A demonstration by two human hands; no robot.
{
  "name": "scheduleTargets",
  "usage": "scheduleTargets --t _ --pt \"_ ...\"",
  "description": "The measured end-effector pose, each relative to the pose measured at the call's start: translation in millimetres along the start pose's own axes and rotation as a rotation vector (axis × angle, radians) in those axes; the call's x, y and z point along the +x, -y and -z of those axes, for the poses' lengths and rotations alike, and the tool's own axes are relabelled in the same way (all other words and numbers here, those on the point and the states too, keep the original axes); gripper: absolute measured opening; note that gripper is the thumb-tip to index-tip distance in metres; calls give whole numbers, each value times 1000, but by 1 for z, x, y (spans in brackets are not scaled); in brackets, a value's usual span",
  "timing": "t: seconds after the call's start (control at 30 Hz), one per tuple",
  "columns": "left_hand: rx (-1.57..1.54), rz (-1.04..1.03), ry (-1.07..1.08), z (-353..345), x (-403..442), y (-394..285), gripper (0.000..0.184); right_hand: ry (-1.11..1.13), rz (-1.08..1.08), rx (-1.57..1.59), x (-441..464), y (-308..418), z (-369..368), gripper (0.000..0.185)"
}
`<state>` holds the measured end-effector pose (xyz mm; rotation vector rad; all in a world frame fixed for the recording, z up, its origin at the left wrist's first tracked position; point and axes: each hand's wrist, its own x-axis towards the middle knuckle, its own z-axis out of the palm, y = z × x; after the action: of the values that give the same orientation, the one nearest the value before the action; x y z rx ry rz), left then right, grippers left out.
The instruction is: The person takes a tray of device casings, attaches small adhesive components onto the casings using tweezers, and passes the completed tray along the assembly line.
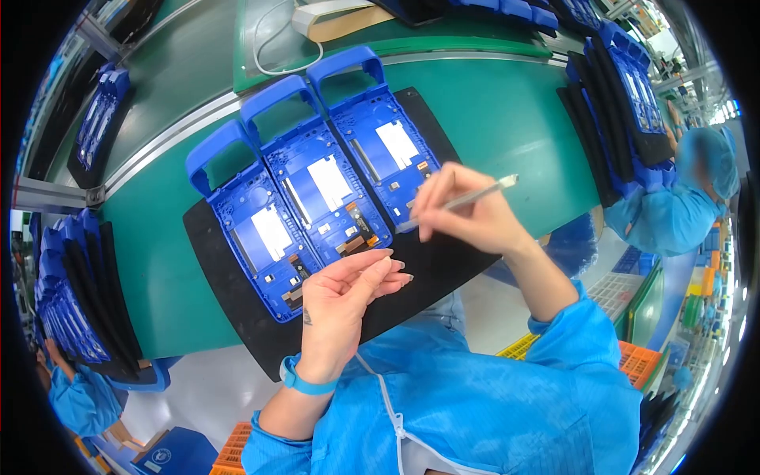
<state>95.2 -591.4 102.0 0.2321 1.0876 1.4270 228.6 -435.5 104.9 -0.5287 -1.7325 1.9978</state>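
Three blue plastic housings with looped handles lie side by side on a black foam mat (229,293): a left housing (247,207), a middle housing (297,150) and a right housing (360,119). Each carries a white rectangular patch and small flex parts. My right hand (467,210) is closed around a slim silver tool (484,192), tweezers-like, its lower end pointing at the right housing's near end. My left hand (348,293) is closed in a pinch above the near ends of the left and middle housings. Anything between its fingertips is too small to make out.
Stacked blue housings with black mats stand left (71,293) and right (609,111) on the green bench (507,119). A white cable (257,47) lies at the back. Co-workers in blue sit at right (673,206) and lower left (83,400). Orange crates (637,364) stand below.
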Motion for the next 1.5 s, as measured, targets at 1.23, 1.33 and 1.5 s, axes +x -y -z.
scheduleTargets --t 1.23,1.33,1.5 --pt "61 -3 22 -21 24 4 25 -55 41 -60 -6 3 41 11" --pt "40 8 59 -31 30 4 24 -170 46 -177 -5 -2 53 11" --pt "49 42 107 -43 41 5 25 -139 -40 -195 -6 -6 59 12"
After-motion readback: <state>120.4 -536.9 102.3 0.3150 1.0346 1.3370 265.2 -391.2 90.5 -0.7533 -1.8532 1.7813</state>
